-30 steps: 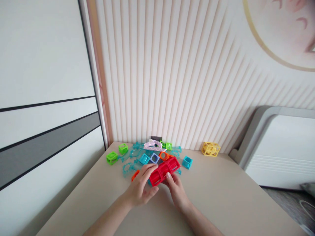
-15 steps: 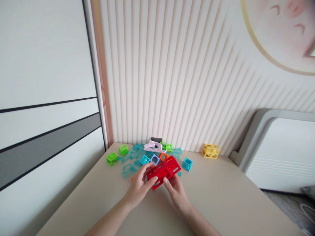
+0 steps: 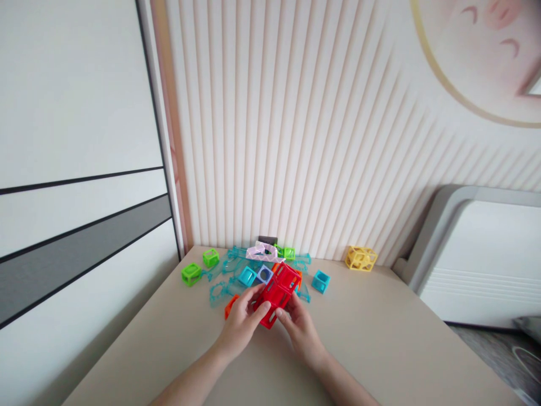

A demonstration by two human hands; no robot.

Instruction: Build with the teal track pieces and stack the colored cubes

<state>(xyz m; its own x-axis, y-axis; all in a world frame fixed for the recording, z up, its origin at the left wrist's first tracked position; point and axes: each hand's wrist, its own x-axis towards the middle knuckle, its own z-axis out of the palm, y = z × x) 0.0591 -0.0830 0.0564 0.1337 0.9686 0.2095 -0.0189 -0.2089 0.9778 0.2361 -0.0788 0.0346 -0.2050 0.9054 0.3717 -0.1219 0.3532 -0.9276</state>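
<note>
Slanting more steeply than half a second ago, with the left hand [image 3: 242, 324] and right hand [image 3: 302, 330] gripping its near end, a red openwork block bar [image 3: 278, 290] is slanting over the counter [image 3: 363, 332]; probably light and stiff, it is inviting an edgewise hold.

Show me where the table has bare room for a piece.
Bare: the right of the table, in front of the yellow block and right-hand blue cube; the left, in front of the leftmost green cube. Crowded: from the red block back to the wall, around the pink piece.
</note>
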